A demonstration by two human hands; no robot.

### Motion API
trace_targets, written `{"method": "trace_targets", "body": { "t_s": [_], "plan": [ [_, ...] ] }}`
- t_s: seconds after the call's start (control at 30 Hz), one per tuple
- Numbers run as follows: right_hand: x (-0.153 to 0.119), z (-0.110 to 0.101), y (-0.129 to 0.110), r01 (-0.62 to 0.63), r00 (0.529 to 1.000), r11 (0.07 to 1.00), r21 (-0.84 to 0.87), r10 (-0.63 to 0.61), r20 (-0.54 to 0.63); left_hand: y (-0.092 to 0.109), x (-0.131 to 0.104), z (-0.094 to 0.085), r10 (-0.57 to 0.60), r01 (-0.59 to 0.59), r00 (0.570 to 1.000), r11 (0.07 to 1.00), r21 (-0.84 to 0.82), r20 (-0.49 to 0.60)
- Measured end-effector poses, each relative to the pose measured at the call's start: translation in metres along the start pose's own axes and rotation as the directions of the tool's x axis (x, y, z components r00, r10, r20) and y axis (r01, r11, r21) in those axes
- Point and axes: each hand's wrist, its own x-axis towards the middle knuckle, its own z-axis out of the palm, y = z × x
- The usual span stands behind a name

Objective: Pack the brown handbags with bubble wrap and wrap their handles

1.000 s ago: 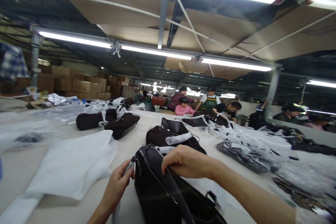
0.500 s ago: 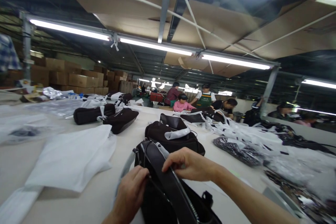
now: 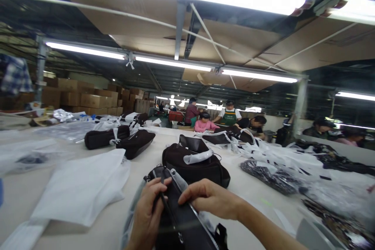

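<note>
A black bag (image 3: 191, 222) with a smooth dark panel and a zipper along its top lies right in front of me. My left hand (image 3: 150, 213) is closed on the bag's left upper edge, fingers pinching near a thin dark strip. From the other side, my right hand (image 3: 211, 200) reaches in, its bent fingers gripping the edge of the panel. Grey-white wrapping shows along the bag's left side. Just beyond stands another dark bag (image 3: 196, 166), its handle wrapped in white (image 3: 199, 157). The lower part of my bag runs out of view.
White sheets (image 3: 79, 183) lie on the table to the left. Two dark bags (image 3: 120, 140) sit farther back. Plastic-wrapped bundles (image 3: 271, 175) and a grey bin (image 3: 318, 230) are at the right. Several people work at the far end, near stacked cartons (image 3: 93, 100).
The view has tilted up slightly. The bag's top has turned flatter and its side opening no longer shows. My left hand has moved up along its edge; my right hand stays at the panel.
</note>
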Motion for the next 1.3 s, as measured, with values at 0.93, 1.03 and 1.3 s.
{"method": "trace_targets", "body": {
  "t_s": [0.93,1.03,1.3],
  "plan": [
    [-0.046,0.033,0.001,-0.164,0.914,0.91,0.382,0.285,-0.288,0.067,0.004,-0.015,-0.368,0.572,0.806,0.683,-0.453,0.463],
    [-0.048,0.037,-0.004,-0.167,0.932,0.937,0.307,0.252,-0.26,0.068,0.006,-0.008,-0.453,0.569,0.818,0.728,-0.383,0.354],
    [-0.053,0.045,0.001,-0.242,0.94,0.94,0.242,0.289,-0.184,-0.015,0.083,-0.03,-0.46,0.448,0.884,0.885,-0.126,-0.087]
  ]
}}
